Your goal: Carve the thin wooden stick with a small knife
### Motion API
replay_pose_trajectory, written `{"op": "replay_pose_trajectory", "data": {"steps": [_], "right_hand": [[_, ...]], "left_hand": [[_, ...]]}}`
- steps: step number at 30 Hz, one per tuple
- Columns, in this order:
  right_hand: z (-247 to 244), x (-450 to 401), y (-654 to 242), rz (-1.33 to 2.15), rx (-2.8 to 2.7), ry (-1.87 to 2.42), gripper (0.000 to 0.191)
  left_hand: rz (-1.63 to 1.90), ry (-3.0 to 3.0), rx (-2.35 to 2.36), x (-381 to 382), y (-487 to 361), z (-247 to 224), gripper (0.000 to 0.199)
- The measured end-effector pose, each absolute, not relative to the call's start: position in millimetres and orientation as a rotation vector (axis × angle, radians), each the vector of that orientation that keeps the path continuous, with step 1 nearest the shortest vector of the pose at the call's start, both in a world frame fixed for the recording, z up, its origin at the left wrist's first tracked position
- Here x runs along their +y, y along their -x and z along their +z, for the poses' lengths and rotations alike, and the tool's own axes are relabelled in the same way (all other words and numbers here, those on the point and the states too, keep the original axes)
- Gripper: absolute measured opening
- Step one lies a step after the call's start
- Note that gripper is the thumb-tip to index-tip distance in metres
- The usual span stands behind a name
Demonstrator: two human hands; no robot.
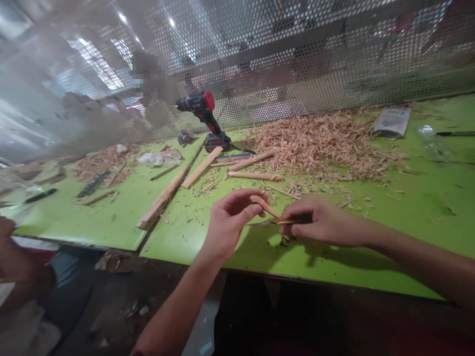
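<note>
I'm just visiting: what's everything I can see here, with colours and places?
perforated screen: one, grey, behind table
table: one, green, seamed, across view
power drill: one, black and red, before screen
shavings heaps: two, tan, centre-right and left
wood strips: several, tan, mostly around drill
packet: one, whitish, upper right
clear plastic: several pieces, left and right
pen-like items: two, dark, far right and left
other people: at least one, blue-grey clothing, lower left
carved wood piece: one, orange-tan, in left hand
thin blade: one, grey, at right hand
left hand; right hand: bare, centre
</note>
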State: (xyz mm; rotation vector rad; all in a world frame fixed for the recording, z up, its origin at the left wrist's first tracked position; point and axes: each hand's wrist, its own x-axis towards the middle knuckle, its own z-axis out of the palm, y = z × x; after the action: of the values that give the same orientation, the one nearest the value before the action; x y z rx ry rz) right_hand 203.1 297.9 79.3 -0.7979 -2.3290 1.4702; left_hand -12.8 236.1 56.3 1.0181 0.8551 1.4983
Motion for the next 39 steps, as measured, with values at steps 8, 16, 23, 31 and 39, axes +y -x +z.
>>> {"op": "replay_pose_trajectory", "data": {"steps": [8, 16, 23, 31, 39], "right_hand": [[82, 309, -211, 1.575, -2.095, 0.846, 0.046], [77, 323, -219, 1.354, -2.139, 0.883, 0.055], [74, 327, -222, 1.435, -2.132, 0.886, 0.044], [72, 340, -228, 1.562, -2.093, 1.016, 0.043], [60, 345, -229, 1.384, -2.129, 1.152, 0.044]], "left_hand": [[1.382, -1.082, 0.842, 265, 23, 84, 0.028], [1.219, -1.286, 0.913, 303, 25, 89, 0.032], [1.075, -1.274, 0.933, 323, 24, 72, 0.029], [1.003, -1.153, 0.887, 323, 27, 58, 0.035], [1.003, -1.029, 0.85, 330, 31, 52, 0.029]]}}
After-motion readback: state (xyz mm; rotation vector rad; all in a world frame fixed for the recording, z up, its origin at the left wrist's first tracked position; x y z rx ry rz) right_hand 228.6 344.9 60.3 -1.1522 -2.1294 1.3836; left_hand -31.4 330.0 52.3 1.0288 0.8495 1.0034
